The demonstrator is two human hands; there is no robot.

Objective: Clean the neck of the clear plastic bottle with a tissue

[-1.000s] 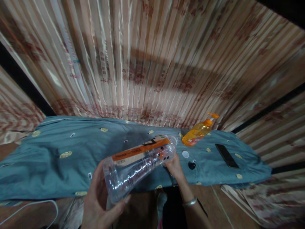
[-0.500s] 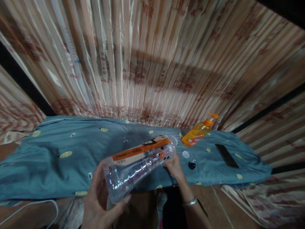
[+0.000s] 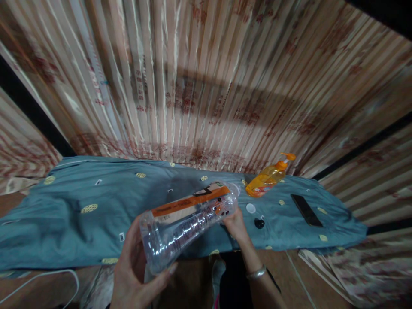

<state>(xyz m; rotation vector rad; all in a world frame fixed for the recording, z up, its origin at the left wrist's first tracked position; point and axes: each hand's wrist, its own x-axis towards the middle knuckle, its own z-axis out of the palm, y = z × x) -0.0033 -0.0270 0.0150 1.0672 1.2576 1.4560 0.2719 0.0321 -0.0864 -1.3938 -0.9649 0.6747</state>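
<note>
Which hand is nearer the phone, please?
Right: the right hand, partly behind the bottle, is left of the phone; the left hand, at the bottle's base, is farther left.

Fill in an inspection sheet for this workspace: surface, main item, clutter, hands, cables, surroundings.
Surface: teal cloth, patterned and wrinkled.
Main item: clear bottle with an orange-banded label, tilted, held above the cloth.
Clutter: orange pump bottle, white disc, small black object and dark phone, all right of the clear bottle.
Hands: left hand grips the base end; right hand is at the neck end, fingers mostly hidden.
Cables: white cable looping at lower left.
Surroundings: pleated curtain behind, dark bars, brown floor.
</note>
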